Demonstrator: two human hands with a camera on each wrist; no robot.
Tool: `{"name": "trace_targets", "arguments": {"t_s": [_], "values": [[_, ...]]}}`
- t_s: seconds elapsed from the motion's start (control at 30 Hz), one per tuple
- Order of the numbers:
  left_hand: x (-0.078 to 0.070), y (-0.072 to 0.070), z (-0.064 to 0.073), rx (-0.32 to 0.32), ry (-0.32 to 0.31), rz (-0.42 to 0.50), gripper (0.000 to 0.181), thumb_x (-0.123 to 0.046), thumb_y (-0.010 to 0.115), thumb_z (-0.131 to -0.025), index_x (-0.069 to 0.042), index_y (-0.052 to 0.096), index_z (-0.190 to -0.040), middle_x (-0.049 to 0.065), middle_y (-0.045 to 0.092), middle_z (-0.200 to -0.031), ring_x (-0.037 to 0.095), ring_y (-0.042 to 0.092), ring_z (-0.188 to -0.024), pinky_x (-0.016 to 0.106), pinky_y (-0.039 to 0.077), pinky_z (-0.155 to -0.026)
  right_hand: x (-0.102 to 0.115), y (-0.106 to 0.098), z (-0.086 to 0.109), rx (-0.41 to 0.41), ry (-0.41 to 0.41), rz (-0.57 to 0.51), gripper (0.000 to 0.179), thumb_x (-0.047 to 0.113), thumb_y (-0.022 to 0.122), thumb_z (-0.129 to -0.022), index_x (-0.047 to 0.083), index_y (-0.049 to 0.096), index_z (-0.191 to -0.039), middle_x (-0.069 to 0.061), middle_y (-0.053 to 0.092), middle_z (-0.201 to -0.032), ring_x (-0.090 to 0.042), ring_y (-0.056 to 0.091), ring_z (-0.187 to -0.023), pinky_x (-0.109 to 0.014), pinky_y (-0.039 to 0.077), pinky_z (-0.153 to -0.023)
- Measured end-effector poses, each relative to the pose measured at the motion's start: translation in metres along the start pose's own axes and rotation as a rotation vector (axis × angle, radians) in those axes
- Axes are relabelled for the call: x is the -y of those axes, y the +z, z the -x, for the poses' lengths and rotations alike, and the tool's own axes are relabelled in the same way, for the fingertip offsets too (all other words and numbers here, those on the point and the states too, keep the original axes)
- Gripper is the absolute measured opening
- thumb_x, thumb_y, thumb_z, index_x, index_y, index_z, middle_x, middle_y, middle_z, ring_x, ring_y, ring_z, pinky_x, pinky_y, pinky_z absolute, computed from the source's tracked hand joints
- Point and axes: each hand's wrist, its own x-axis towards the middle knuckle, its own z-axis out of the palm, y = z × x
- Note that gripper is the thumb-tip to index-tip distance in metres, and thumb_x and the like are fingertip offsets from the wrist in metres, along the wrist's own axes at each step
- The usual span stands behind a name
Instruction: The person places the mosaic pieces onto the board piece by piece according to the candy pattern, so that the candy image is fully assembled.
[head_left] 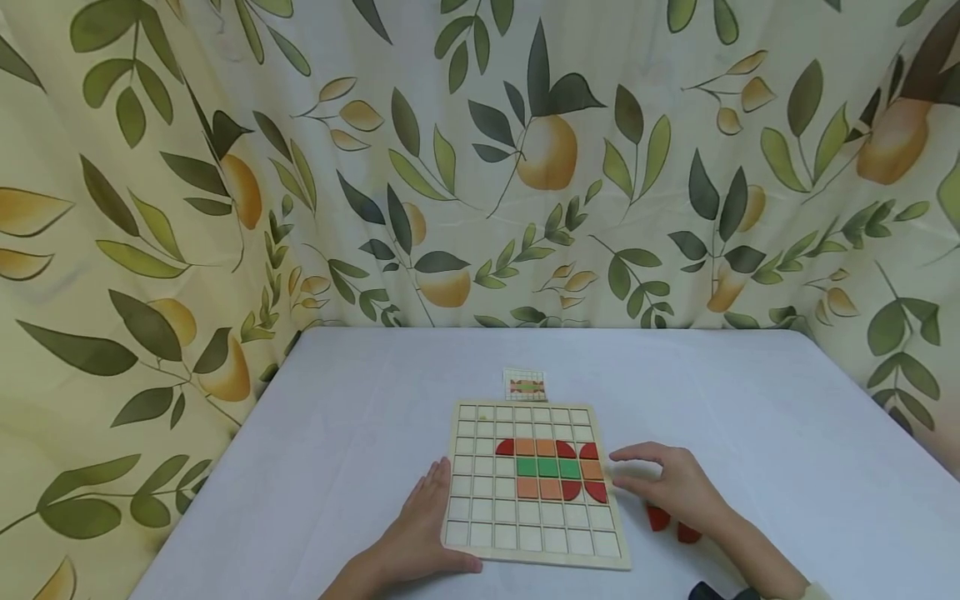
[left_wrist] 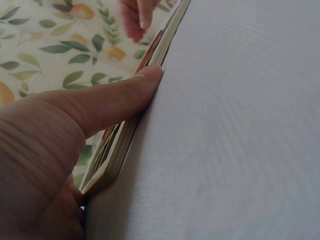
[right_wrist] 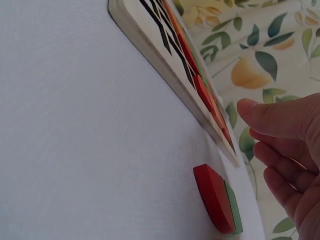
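A square wooden grid board (head_left: pixel 536 552) lies on the white table. Orange squares (head_left: pixel 527 487), several green squares (head_left: pixel 548 468) and red quarter-round pieces (head_left: pixel 504 447) fill cells in its middle and right. My left hand (head_left: pixel 411 533) braces the near left corner, straight fingers along the left side and thumb (left_wrist: pixel 112 102) along the near edge. Beside the board's right edge hovers my right hand (head_left: pixel 682 487), thumb and fingers apart with nothing between them. Below it lie loose red pieces (head_left: pixel 658 518); the right wrist view shows a red piece (right_wrist: pixel 215 197) against a green piece (right_wrist: pixel 233 207).
A small pattern card (head_left: pixel 526 386) with a coloured grid lies just beyond the board's far edge. A dark object (head_left: pixel 712 592) shows at the bottom of the head view. Behind the table (head_left: pixel 360 400) hangs a leaf-and-fruit patterned curtain (head_left: pixel 517 250).
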Motion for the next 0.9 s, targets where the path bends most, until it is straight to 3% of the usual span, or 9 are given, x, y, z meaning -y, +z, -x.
{"name": "trace_targets", "arguments": {"t_s": [0.37,0.9], "values": [[0.002,0.002,-0.001,0.004,-0.011,-0.009,0.131,-0.07,0.07,-0.057,0.006,0.007,-0.144,0.02,0.009,-0.15,0.03,0.004,-0.138,0.049,0.01,-0.108,-0.014,-0.01,0.012,0.054,0.127,0.024,0.035,0.031,0.079,-0.071,0.015,0.071,-0.101,-0.002,0.066,-0.103,-0.029,0.055,-0.105,-0.053,0.042,-0.087],[0.0,0.0,0.0,0.0,-0.009,0.009,0.13,-0.067,0.072,-0.058,0.005,0.007,-0.144,0.02,0.008,-0.151,0.03,0.004,-0.138,0.049,0.009,-0.108,-0.03,-0.025,0.016,0.151,0.065,0.051,0.032,0.035,0.078,-0.071,0.02,0.071,-0.098,0.008,0.066,-0.098,-0.02,0.057,-0.101,-0.042,0.047,-0.084]]}}
